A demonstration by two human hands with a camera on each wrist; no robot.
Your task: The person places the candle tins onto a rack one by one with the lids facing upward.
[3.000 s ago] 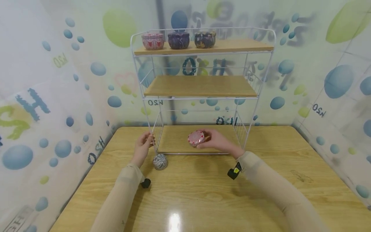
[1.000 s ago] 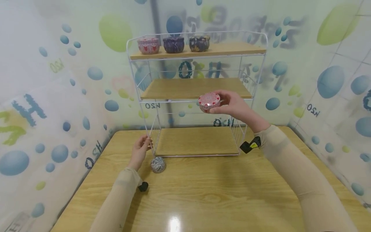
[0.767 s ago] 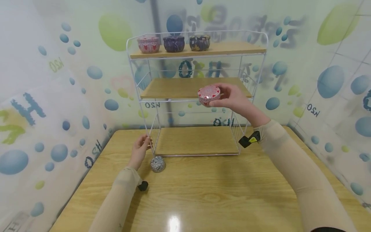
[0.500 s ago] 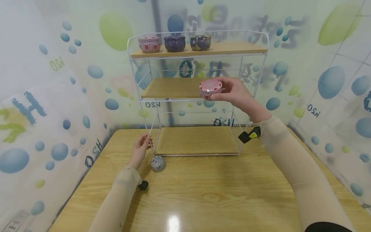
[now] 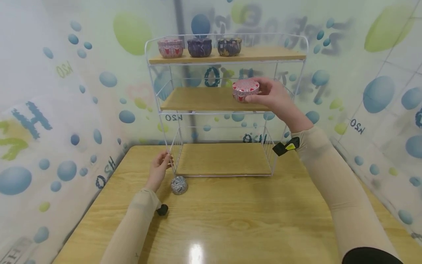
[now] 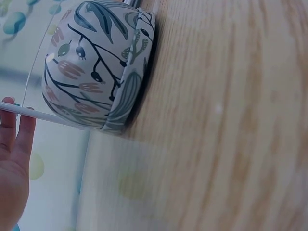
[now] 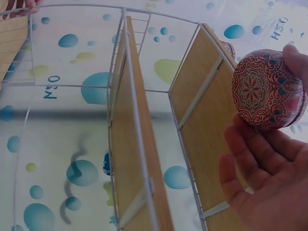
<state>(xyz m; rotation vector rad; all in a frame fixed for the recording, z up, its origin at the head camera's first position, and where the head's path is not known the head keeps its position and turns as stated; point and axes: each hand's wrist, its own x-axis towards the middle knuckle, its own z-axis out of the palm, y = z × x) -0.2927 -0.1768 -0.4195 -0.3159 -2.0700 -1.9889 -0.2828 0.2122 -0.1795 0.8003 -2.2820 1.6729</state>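
Note:
My right hand (image 5: pixel 277 101) pinches a small round tin (image 5: pixel 245 89), pink with red hearts on its lid, over the right part of the middle shelf. In the right wrist view the tin's red medallion base (image 7: pixel 255 86) shows between thumb and fingers. My left hand (image 5: pixel 159 169) holds the front left post (image 5: pixel 164 132) of a white wire shelf rack. Beside it, a domed tin (image 5: pixel 179 185) with a leaf pattern lies rim-down on the table. Up close in the left wrist view, this leaf-patterned tin (image 6: pixel 91 67) fills the upper left, beyond my fingers (image 6: pixel 24 139).
On the top shelf (image 5: pixel 267 54) stand a pink heart tin (image 5: pixel 170 48), a dark purple tin (image 5: pixel 199 47) and a dark tin with yellow patches (image 5: pixel 229 47). The bottom shelf (image 5: pixel 224 159) sits on the wooden table (image 5: pixel 237 223), between patterned walls.
My right hand has lifted the pink tin from the bottom shelf up to the middle shelf's level, drifting right and levelling it. The left hand stays on the post.

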